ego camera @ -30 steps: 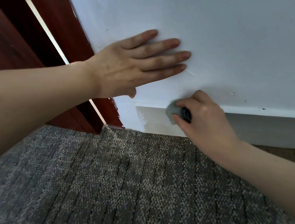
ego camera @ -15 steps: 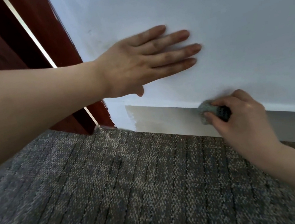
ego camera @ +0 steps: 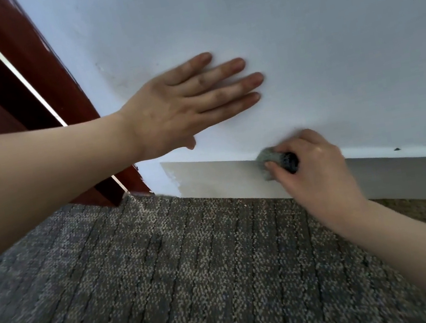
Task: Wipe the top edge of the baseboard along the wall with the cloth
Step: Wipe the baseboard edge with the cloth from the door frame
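- Our left hand [ego camera: 183,107] lay flat on the wall [ego camera: 295,20], fingers straight and close together, holding nothing. We reckon it was just bracing us while we leaned in low.
- Our right hand [ego camera: 312,170] was curled tight round the cloth [ego camera: 269,160], wadded into a small ball, probably so it fit that narrow ledge.
- The cloth sat pressed on the top edge of the baseboard [ego camera: 217,180], right where it meets the wall, a bit along from the red door frame [ego camera: 51,75].
- Plenty of edge to the right looked undone to us, dark speck [ego camera: 396,149] included.
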